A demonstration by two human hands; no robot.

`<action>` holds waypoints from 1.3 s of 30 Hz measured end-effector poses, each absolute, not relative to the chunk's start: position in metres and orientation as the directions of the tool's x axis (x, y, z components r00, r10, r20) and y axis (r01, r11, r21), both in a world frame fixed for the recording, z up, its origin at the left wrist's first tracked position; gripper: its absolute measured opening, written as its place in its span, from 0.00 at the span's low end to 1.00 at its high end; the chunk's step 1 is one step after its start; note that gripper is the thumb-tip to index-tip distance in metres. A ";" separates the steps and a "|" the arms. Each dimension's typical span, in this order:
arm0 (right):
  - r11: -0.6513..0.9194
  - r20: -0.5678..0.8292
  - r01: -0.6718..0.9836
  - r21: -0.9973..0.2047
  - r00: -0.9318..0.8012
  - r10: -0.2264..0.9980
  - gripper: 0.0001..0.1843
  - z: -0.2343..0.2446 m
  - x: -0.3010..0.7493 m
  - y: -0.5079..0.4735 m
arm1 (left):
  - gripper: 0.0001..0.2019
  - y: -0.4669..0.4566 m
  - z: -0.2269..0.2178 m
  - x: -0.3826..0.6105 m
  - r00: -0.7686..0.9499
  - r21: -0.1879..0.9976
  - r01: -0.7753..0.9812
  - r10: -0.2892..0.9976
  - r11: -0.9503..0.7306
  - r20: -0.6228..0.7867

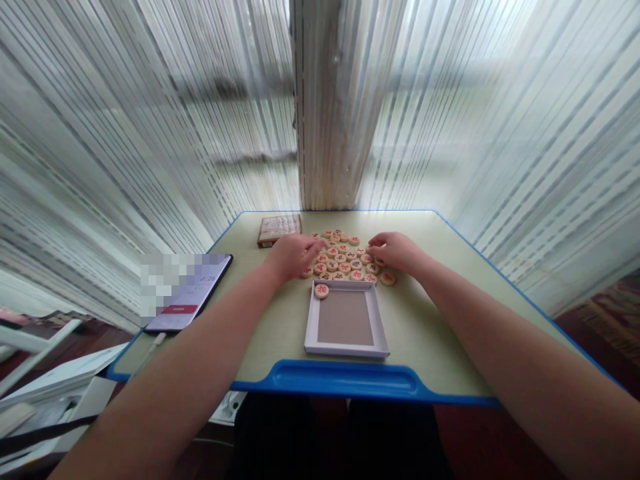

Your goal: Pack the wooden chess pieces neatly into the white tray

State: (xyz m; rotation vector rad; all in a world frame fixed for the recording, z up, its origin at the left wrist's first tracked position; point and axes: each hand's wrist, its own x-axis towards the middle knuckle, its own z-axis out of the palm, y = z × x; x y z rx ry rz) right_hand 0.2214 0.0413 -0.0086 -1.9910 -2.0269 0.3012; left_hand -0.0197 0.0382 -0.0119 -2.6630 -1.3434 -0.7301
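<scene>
Several round wooden chess pieces (343,260) with red and black characters lie in a cluster on the small table. My left hand (293,255) rests at the cluster's left edge, fingers curled onto the pieces. My right hand (395,251) rests at the right edge, fingers bent and pinching at a piece; what it holds is too small to make out. In front of the cluster lies a shallow white box tray (313,313) with one red-marked piece (321,290) in its far left corner.
A box lid (278,229) with a printed top lies at the table's far left. A phone (193,292) with a cable sits on the left side. The table (440,320) has a blue rim and front groove (345,377). Striped curtains hang close behind.
</scene>
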 end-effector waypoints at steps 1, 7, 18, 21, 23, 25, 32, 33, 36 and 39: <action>0.029 0.056 0.940 -0.340 -0.011 0.998 0.16 -0.008 0.221 0.040 | 0.28 0.038 -0.012 -0.021 0.473 0.152 0.793 0.753 -0.590 0.458; 0.059 0.165 0.935 -0.350 0.000 0.986 0.17 -0.009 0.226 0.040 | 0.27 0.036 -0.010 -0.026 0.411 0.219 0.795 0.768 -0.566 0.491; 0.638 0.438 0.635 -0.436 -0.470 0.767 0.06 0.004 0.187 -0.003 | 0.20 0.031 -0.006 -0.021 0.481 0.308 0.749 0.802 -0.586 0.354; 0.731 0.447 0.554 -0.400 -0.578 0.683 0.04 0.002 0.175 -0.014 | 0.20 0.032 -0.007 -0.022 0.493 0.302 0.747 0.799 -0.592 0.345; 0.768 0.440 0.522 -0.372 -0.629 0.641 0.04 0.000 0.172 -0.017 | 0.21 0.032 -0.007 -0.022 0.496 0.296 0.750 0.799 -0.592 0.340; 0.786 0.426 0.507 -0.355 -0.661 0.618 0.04 -0.002 0.170 -0.018 | 0.21 0.032 -0.007 -0.021 0.501 0.285 0.751 0.795 -0.596 0.342; 0.842 0.412 0.442 -0.310 -0.736 0.538 0.05 -0.008 0.168 -0.013 | 0.21 0.030 -0.005 -0.019 0.507 0.260 0.758 0.791 -0.598 0.343; 0.844 0.414 0.444 -0.301 -0.736 0.535 0.05 -0.009 0.167 -0.013 | 0.21 0.030 -0.005 -0.019 0.511 0.260 0.755 0.789 -0.602 0.341; 0.848 0.431 0.453 -0.275 -0.730 0.530 0.05 -0.009 0.166 -0.015 | 0.20 0.029 -0.005 -0.019 0.523 0.260 0.746 0.781 -0.613 0.342; 0.852 0.432 0.447 -0.272 -0.734 0.523 0.04 -0.008 0.165 -0.017 | 0.20 0.029 -0.006 -0.019 0.528 0.254 0.740 0.772 -0.622 0.354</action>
